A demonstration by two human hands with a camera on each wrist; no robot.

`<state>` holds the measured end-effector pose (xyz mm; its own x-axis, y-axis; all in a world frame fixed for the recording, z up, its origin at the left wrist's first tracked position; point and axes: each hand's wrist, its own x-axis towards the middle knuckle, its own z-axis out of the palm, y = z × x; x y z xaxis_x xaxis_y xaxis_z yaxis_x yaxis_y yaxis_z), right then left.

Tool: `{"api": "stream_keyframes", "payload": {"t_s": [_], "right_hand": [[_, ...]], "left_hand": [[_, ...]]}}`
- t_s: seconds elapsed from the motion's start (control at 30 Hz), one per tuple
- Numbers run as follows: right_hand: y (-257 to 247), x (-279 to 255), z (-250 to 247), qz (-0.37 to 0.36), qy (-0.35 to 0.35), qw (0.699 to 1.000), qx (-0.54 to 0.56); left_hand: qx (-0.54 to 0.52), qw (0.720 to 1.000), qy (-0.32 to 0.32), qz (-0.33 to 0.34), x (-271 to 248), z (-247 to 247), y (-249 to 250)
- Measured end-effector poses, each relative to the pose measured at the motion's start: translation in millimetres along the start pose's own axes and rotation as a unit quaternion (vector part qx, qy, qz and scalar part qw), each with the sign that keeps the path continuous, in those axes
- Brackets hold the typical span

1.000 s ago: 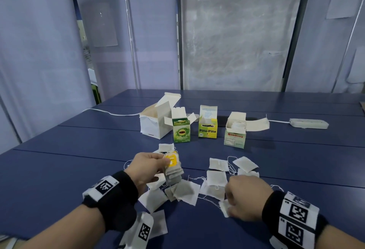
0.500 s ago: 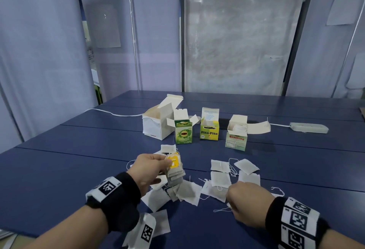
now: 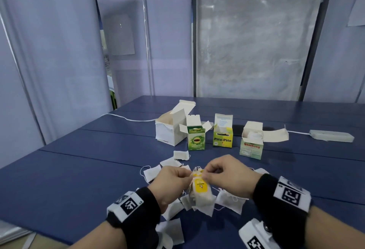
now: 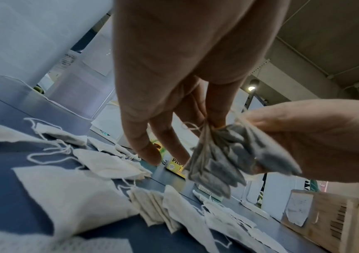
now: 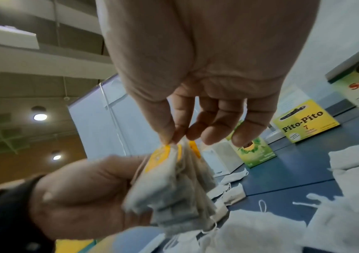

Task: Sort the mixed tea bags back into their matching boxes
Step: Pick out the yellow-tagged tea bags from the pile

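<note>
My left hand [image 3: 187, 175] holds a bundle of tea bags with yellow tags [image 3: 200, 191] above the table. My right hand [image 3: 205, 173] pinches the top of that same bundle, by the tags and strings. In the right wrist view the right hand [image 5: 174, 139] nips the bundle [image 5: 174, 191] at its upper edge. In the left wrist view the left hand [image 4: 212, 121] pinches the bundle [image 4: 219, 159] at the strings. Loose white tea bags [image 3: 229, 201] lie scattered below. Behind them stand an open white box [image 3: 167, 132], a green box [image 3: 196, 142], a yellow Pito-Pito box [image 3: 222, 140] and a Sambong box [image 3: 250, 149].
A white power strip [image 3: 331, 138] lies at the back right of the blue table [image 3: 79, 169]. A white cable [image 3: 126, 118] runs off to the back left. The table's front edge is close below my left forearm. A cardboard box [image 4: 325, 220] shows beyond the table.
My right hand has left the tea bags on the table and come up to the bundle. My left hand has shifted right toward the middle with the bundle.
</note>
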<state>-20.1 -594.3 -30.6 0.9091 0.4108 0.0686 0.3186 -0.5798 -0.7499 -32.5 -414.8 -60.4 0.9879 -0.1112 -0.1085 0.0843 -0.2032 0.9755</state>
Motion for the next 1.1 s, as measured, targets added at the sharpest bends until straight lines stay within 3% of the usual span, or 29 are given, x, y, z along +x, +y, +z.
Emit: {"api": "stream_keyframes", "payload": {"t_s": [0.3,0.4,0.7,0.83,0.93,1.0,1.1], "right_hand": [[4.8,32.7,39.3,0.022,0.058,0.998,-0.008],[-0.2,43.3,47.6,0.028,0.038,0.999,0.023],[-9.0,94.9,68.4,0.034,-0.019,0.996,0.083],[-8.3,147.1,51.5,-0.013,0.048,0.998,-0.043],[-12.2,191.1,34.9,-0.062,0.059,0.969,-0.231],[-19.3,218.3,29.4,-0.090,0.057,0.950,-0.295],[-26.3,257.8,21.7,-0.047,0.044,0.936,-0.347]], "left_hand": [[-0.082,0.995,-0.007,-0.052,-2.7,-26.6,-8.2],[-0.094,0.995,-0.009,-0.045,-2.8,-35.3,-6.7],[-0.055,0.993,0.082,-0.064,17.0,-75.6,-19.4],[-0.069,0.987,0.123,-0.078,50.5,-121.7,-16.3],[-0.078,0.983,0.152,-0.064,75.5,-155.4,-3.6],[-0.086,0.980,0.170,-0.055,88.9,-171.8,5.4],[-0.096,0.976,0.190,-0.047,105.8,-186.6,16.8]]}}
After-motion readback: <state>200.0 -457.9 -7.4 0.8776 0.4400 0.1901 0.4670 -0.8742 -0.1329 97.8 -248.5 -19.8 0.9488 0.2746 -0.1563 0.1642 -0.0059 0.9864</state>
